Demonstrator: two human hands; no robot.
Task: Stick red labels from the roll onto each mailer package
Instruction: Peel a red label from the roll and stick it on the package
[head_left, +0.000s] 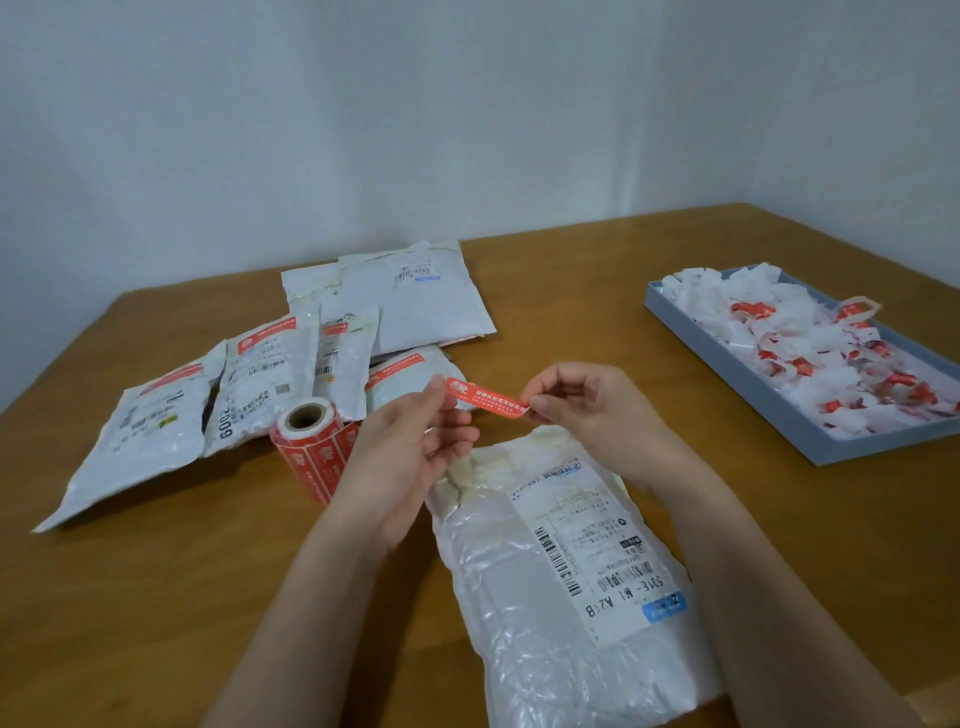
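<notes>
Head view: both hands, left (410, 447) and right (582, 410), pinch the red label (485, 404) by its ends, lengthwise left-to-right.

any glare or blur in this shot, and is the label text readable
Head view: soft, even light; bright glare streaks on the glossy mailer near the camera; the table edges bow from the wide lens; print on the red label, pinched between left hand and right hand, is too soft to read.

Wooden table (675, 291) (plain white walls (467, 104))
</notes>
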